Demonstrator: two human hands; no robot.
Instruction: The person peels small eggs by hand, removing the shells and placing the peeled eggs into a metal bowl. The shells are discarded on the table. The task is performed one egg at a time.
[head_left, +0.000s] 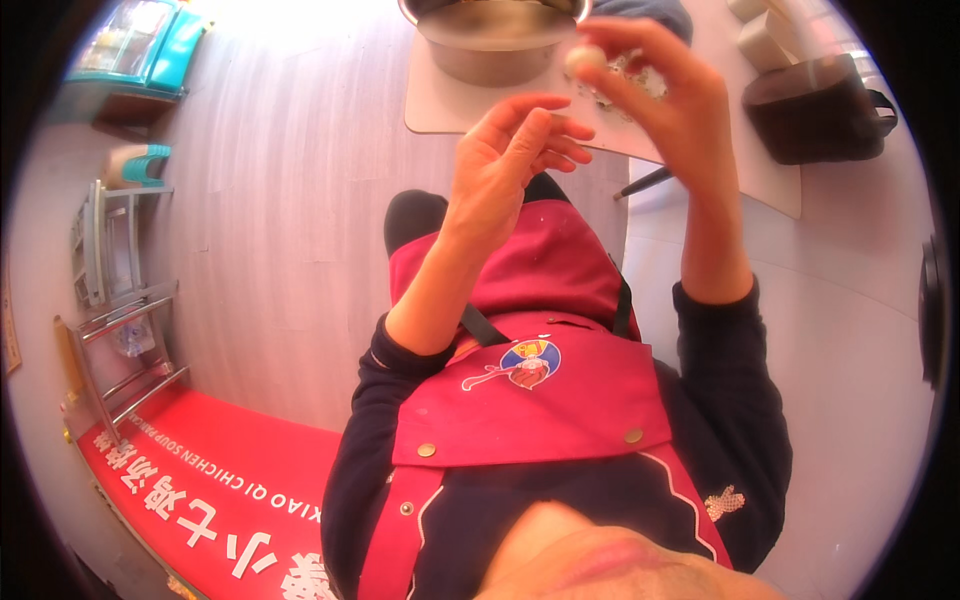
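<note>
Between the thumb and fingertips of my right hand (660, 90) is a small, pale, round egg (586, 61), held above the table's near edge. Bits of speckled eggshell (616, 96) lie on the pale tabletop (450, 112) behind and below that hand. My left hand (517, 150) is raised in front of my apron, its fingers curled loosely and apart, holding nothing visible. It is to the left of the egg and nearer my body. A round metal basin (491, 64) stands on the table ahead; its contents are blurred.
On the right are a dark container (814, 112) and white boxes (765, 41). A dark grey item (652, 15) sits beyond my right hand. At left stand a metal rack (135, 330), stacked stools (142, 165) and a turquoise-framed cabinet (142, 45). A red mat (225, 465) bears writing.
</note>
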